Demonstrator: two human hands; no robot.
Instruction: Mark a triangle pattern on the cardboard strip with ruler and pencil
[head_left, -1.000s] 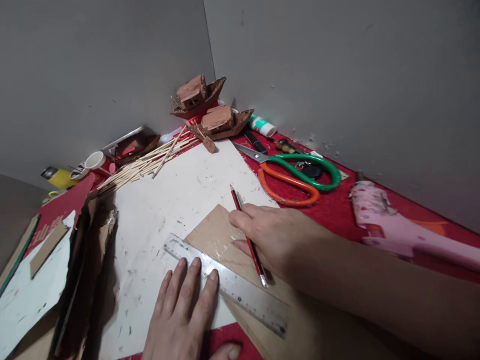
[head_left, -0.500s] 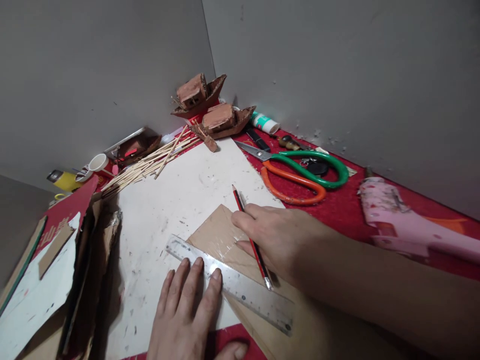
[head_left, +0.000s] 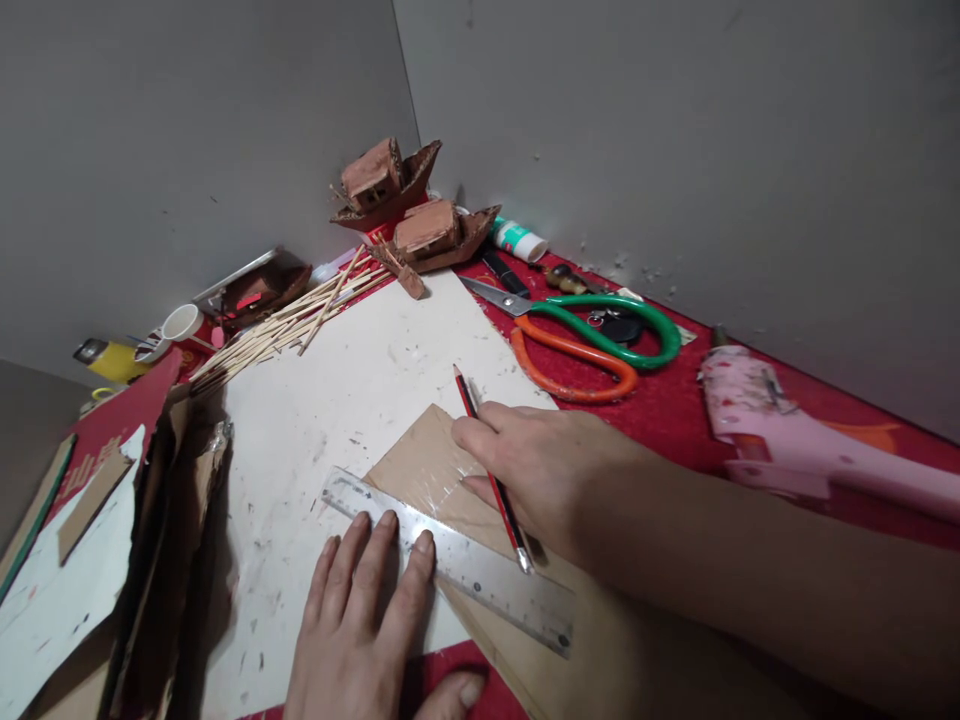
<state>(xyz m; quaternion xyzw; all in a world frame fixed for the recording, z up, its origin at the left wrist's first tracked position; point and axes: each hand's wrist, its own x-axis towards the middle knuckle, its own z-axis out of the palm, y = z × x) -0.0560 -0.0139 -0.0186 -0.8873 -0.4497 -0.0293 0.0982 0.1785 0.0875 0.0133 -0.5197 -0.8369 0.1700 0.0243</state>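
Note:
My left hand (head_left: 360,610) lies with fingers spread, its fingertips pressing on a clear ruler (head_left: 487,580). The ruler slants across a sheet of brown cardboard (head_left: 427,450), whose corner rests on a marked white board (head_left: 300,440). My right hand (head_left: 517,450) is closed around a red and black pencil (head_left: 504,505), at the cardboard's right side. The pencil's sharpened tip points away from me and its eraser end hangs over the ruler. Part of the cardboard is hidden under my right forearm.
Green-and-orange-handled scissors (head_left: 577,340) lie right of the board on red cloth, near a pink glue gun (head_left: 757,430). Behind stand two brown model boats (head_left: 427,235) beside thin wooden sticks (head_left: 300,315). Cardboard pieces (head_left: 165,540) are stacked left, near a paper cup (head_left: 184,325).
The whole scene has shifted a little left and up in the picture, as the camera turned. Both hands, the ruler and the pencil keep about the same places on the cardboard.

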